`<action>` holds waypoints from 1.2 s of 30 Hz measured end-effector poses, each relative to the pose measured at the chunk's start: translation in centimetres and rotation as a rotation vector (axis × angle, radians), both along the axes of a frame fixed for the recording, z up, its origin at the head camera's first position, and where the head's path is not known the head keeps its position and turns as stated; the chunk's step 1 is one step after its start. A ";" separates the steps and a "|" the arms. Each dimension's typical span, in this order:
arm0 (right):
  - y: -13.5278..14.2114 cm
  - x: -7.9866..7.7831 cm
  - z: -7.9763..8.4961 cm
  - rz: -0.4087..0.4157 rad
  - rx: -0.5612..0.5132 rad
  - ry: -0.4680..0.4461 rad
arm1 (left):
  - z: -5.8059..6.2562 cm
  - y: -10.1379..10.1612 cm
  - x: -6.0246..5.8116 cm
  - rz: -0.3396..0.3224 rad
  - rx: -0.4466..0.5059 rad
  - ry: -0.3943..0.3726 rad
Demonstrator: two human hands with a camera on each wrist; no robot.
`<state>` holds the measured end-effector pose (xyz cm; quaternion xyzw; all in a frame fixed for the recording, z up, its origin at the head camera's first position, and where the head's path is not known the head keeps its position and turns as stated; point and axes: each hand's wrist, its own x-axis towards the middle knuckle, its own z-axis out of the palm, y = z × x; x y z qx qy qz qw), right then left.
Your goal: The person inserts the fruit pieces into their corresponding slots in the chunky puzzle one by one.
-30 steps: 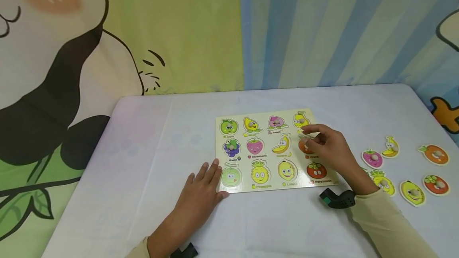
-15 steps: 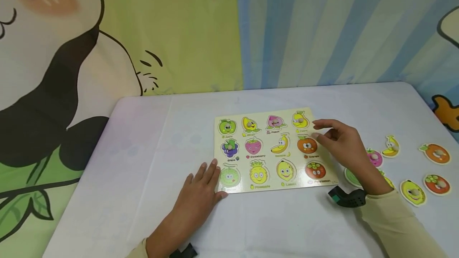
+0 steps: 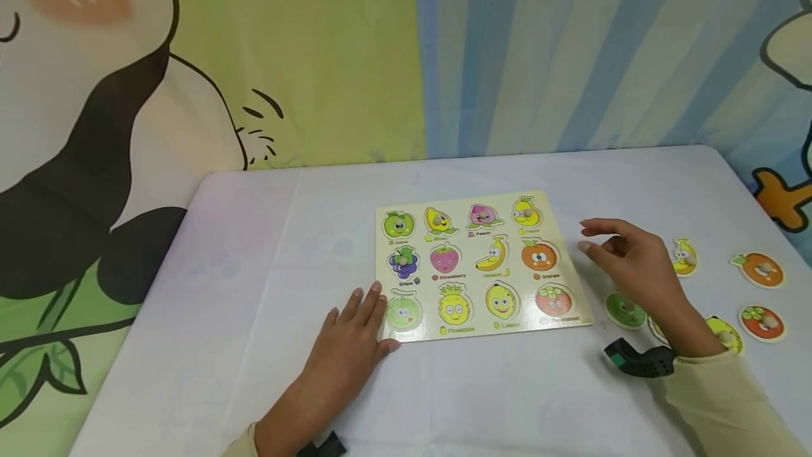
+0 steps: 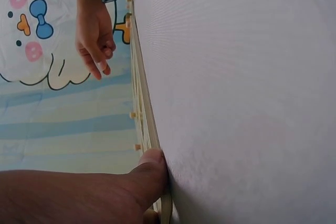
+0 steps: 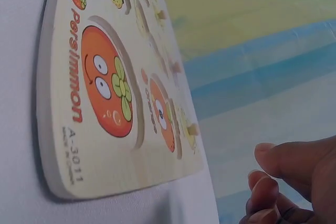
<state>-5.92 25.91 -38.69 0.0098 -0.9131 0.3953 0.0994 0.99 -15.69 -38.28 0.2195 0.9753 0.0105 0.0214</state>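
A pale wooden fruit puzzle board lies on the white-covered table. Knobbed pieces sit in its top row, among them the pear, and the grapes piece is in the middle row. Bare recesses show printed fruit, such as the orange and persimmon. My left hand rests at the board's lower left edge, fingers extended, thumb touching the rim. Right of the board, my right hand hovers in the air, thumb and forefinger apart, holding nothing. A round green piece lies below it.
Loose pieces lie on the right side: a banana, an orange piece, a persimmon piece and a lemon partly behind the right wrist. Another piece is mostly hidden there. A printed cloth backdrop hangs behind the table.
My right hand has moved right, from above the board near the pear to beyond the board's right edge, now covering the strawberry piece. My left hand stays at the board's edge.
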 end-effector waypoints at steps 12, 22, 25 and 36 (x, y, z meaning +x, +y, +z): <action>1.3 2.6 2.2 -0.119 0.100 -0.123 | -0.1 -0.3 0.1 -0.008 -0.009 0.013; 3.7 3.8 1.8 -0.199 0.069 -0.233 | 0.0 -0.3 0.1 -0.024 0.004 0.007; 4.2 4.0 1.3 -0.239 0.100 -0.244 | 0.1 -0.3 0.1 -0.023 0.001 0.006; 6.7 4.5 -1.1 -0.216 0.155 -0.223 | 0.0 -0.2 0.1 -0.024 -0.001 0.012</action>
